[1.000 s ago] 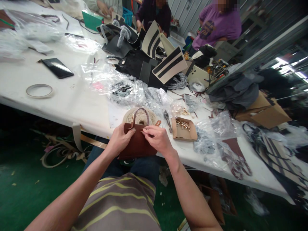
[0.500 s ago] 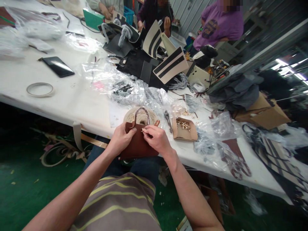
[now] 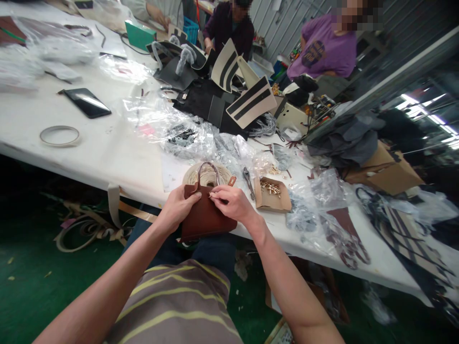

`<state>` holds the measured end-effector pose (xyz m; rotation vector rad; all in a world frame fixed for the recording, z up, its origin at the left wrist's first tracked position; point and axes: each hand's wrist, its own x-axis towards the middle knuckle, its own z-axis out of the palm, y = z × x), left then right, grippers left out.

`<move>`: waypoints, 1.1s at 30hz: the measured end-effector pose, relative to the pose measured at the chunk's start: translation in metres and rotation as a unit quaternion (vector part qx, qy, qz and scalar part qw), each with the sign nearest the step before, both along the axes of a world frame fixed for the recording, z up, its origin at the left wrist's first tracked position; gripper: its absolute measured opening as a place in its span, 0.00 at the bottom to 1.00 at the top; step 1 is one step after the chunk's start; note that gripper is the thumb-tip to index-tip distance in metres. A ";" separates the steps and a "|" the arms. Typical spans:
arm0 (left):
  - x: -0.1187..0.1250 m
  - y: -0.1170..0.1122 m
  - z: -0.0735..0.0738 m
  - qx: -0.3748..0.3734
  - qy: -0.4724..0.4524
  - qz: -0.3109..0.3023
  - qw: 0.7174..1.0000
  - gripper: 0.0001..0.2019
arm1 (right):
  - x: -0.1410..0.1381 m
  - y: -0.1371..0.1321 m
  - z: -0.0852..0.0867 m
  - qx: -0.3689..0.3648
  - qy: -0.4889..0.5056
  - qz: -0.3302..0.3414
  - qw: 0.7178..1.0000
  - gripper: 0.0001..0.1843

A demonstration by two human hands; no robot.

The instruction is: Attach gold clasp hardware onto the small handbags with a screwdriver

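Observation:
A small brown leather bag (image 3: 205, 216) with a looped handle (image 3: 208, 168) rests at the near table edge, over my lap. My left hand (image 3: 177, 206) grips its upper left corner, thumb on the front. My right hand (image 3: 231, 202) is closed in a pinch on a small gold metal fitting (image 3: 212, 194) at the bag's top edge. Behind the bag lies a flat coil of beige cord (image 3: 208, 176).
A small cardboard box of gold fittings (image 3: 271, 194) and pliers (image 3: 248, 180) lie right of the bag. Crumpled plastic bags (image 3: 186, 131), black and cream striped bag panels (image 3: 251, 100), a phone (image 3: 88, 102) and a tape ring (image 3: 59, 135) cover the white table (image 3: 93, 153). Other people work at the far end.
My hands and the bag have barely moved. The view has shifted slightly; a co-worker's raised hand at the far end has gone down.

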<state>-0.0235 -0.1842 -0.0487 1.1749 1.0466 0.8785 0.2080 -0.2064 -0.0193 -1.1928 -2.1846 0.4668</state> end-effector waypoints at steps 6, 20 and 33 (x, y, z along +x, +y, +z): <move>0.001 0.001 0.005 0.007 0.031 0.006 0.999 0.21 | -0.006 -0.004 -0.004 0.014 0.030 -0.048 0.998 0.11; 0.013 -0.006 0.000 0.013 0.020 0.059 0.998 0.16 | 0.001 0.006 -0.005 0.002 0.011 0.009 1.000 0.11; 0.014 -0.005 -0.010 0.018 0.050 0.065 0.997 0.12 | 0.006 0.012 -0.012 0.019 0.080 0.044 0.996 0.07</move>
